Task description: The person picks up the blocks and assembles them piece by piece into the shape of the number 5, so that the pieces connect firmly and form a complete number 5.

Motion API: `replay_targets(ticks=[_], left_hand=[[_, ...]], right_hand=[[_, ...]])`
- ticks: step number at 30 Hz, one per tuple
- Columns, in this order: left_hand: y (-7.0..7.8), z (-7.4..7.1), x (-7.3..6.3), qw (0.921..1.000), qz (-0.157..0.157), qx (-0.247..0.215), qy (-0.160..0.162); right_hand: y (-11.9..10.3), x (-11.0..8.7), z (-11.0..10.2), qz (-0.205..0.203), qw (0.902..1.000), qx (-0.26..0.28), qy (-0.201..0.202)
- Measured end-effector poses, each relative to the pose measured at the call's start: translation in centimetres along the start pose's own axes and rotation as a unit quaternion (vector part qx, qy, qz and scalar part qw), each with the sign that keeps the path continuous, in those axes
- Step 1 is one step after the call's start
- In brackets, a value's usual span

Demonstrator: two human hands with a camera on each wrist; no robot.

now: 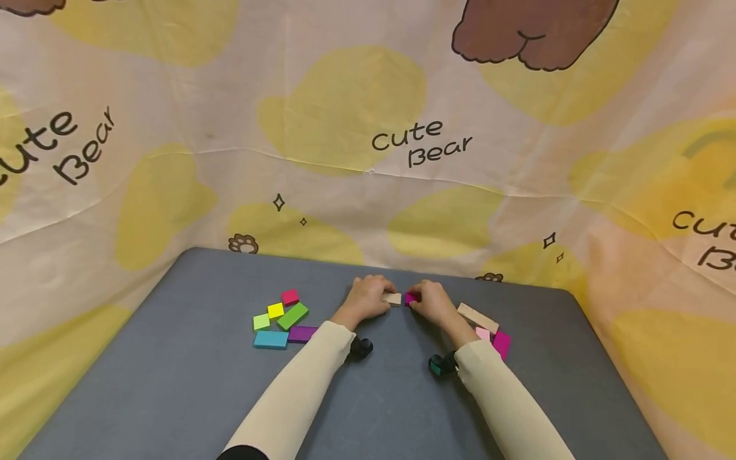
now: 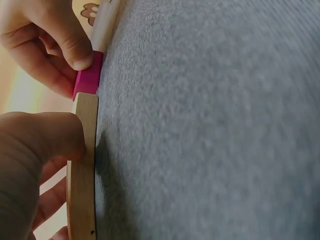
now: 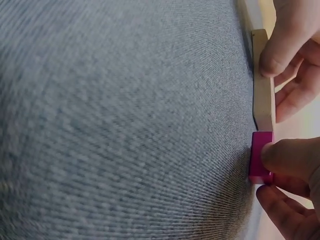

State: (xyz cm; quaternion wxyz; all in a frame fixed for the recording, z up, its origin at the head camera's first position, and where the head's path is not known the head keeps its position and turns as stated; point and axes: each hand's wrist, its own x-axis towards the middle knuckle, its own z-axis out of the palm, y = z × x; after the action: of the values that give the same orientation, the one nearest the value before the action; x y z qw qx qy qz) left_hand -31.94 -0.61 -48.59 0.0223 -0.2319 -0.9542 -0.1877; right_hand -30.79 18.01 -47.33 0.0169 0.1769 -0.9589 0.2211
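Note:
In the head view, my left hand (image 1: 367, 297) pinches a plain wooden block (image 1: 393, 299) on the far part of the table. To its right, my right hand (image 1: 434, 303) grips a small magenta block (image 1: 409, 299) between thumb and fingers. The two blocks are almost end to end, with a narrow gap in the head view. From the left wrist, the wooden block (image 2: 82, 175) looks long, lying along the table under the thumb. The right wrist view has the thumb on the face of the magenta block (image 3: 260, 157); fingers partly hide both blocks.
Left on the grey table (image 1: 172, 383) lie red (image 1: 290, 297), yellow (image 1: 276, 311), lime (image 1: 261, 322), green (image 1: 293, 317), blue (image 1: 271, 340) and purple (image 1: 301, 334) blocks. Right are wooden (image 1: 478, 317), pink (image 1: 482, 333) and magenta (image 1: 501, 344) blocks. A printed cloth (image 1: 345, 191) hangs behind.

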Motion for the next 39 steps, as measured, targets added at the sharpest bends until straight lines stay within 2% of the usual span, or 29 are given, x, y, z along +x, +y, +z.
replay_targets(ticks=[21, 39], left_hand=[[0.76, 0.45, 0.31, 0.9995, -0.010, -0.028, -0.006], [0.81, 0.37, 0.09, 0.9993, -0.013, -0.034, 0.000]], right_hand=[[0.18, 0.04, 0.55, -0.011, 0.9998, 0.003, 0.018], [-0.13, -0.11, 0.37, -0.011, 0.9999, -0.007, 0.011]])
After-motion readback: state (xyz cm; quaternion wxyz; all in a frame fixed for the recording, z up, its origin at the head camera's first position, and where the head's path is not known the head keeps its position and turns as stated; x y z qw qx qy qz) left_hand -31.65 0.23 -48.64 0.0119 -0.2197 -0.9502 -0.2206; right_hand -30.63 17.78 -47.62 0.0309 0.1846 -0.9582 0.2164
